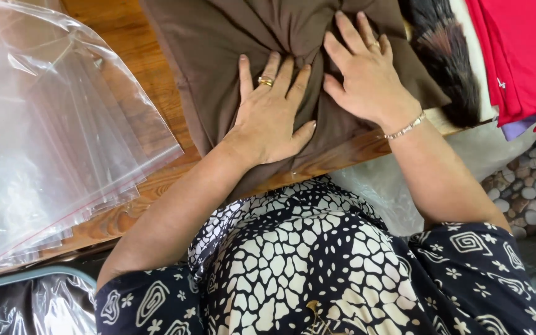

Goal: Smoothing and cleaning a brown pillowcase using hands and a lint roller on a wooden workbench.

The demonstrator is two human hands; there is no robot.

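A brown folded cloth (218, 43) lies on a wooden table (128, 43). My left hand (271, 115) rests flat on the near part of the cloth, fingers spread, with a gold ring on one finger. My right hand (361, 71) presses flat on the cloth just to the right, fingers apart, with a ring and a beaded bracelet at the wrist. The cloth bunches into folds between the two hands. Neither hand grips anything.
A stack of clear plastic zip bags (44, 136) covers the table's left side. Red folded garments (522, 56) lie at the top right, beside a dark striped fabric (445, 53). Pebbled floor (535, 186) shows at the right.
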